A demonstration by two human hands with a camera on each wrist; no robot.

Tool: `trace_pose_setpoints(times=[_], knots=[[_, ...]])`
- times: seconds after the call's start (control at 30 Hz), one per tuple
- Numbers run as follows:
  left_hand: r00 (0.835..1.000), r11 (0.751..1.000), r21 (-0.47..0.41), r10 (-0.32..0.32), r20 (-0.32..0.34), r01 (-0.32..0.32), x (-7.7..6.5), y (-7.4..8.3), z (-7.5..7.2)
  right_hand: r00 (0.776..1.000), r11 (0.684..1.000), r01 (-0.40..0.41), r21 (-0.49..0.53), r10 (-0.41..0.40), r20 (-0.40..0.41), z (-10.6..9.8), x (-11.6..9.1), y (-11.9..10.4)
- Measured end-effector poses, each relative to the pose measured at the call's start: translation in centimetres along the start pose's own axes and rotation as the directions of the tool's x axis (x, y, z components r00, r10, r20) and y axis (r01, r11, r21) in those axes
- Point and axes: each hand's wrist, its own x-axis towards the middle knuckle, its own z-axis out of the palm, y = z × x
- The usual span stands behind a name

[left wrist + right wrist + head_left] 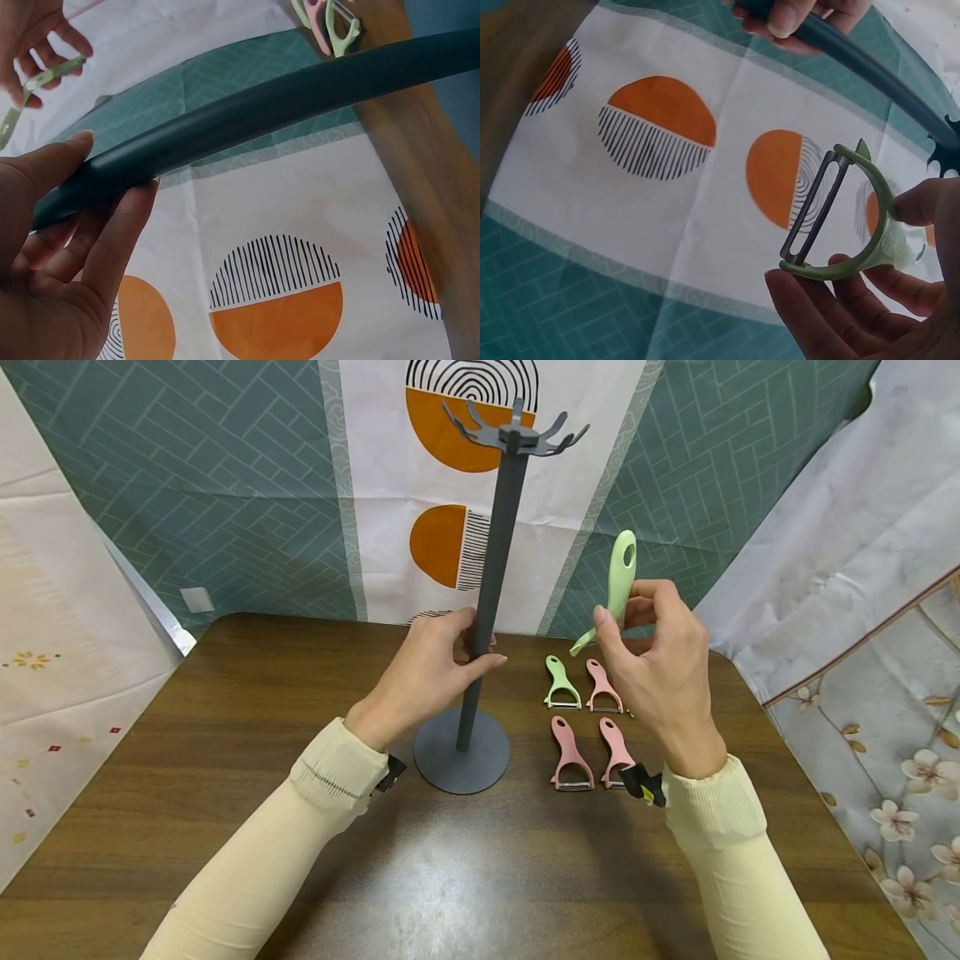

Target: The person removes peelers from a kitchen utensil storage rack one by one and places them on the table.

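A dark grey stand [495, 560] rises from a round base [450, 760] and carries a ring of upturned hooks [517, 437] at its top. My left hand [427, 664] holds the pole in its lower half, thumb on one side and fingers on the other. Right of the pole, my right hand [660, 652] pinches a light green peeler [621, 572] above the table, handle upward with its hole at the top. In the right wrist view that peeler's blade [814, 210] faces away from the palm. No peeler is seen on the hooks.
On the table [225, 760] below the right hand lie a green peeler [561, 681] and several pink peelers [570, 752]. Patterned cloth [247, 485] hangs along the back, and floral cloth [892, 760] hangs at the right.
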Motion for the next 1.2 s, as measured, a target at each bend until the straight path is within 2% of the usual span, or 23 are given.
trace_pose_setpoints(times=[0.27, 0.6, 1.2], knots=[[1.0, 1.0, 0.004, 0.004, 0.005, -0.004, 0.0, 0.0, -0.1, 0.999, 0.999, -0.033, -0.028, 0.033, 0.016, 0.1, -0.8, 1.5], [1.0, 1.0, -0.006, -0.004, 0.021, 0.004, 0.0, -0.1, -0.2, 0.998, 0.992, -0.056, -0.117, 0.059, 0.021, -0.2, -1.8, 3.4], [1.0, 0.999, -0.031, -0.008, 0.023, 0.009, 0.0, -0.1, -0.1, 0.991, 0.976, -0.109, -0.186, 0.121, 0.052, -1.2, -3.3, 5.5]])
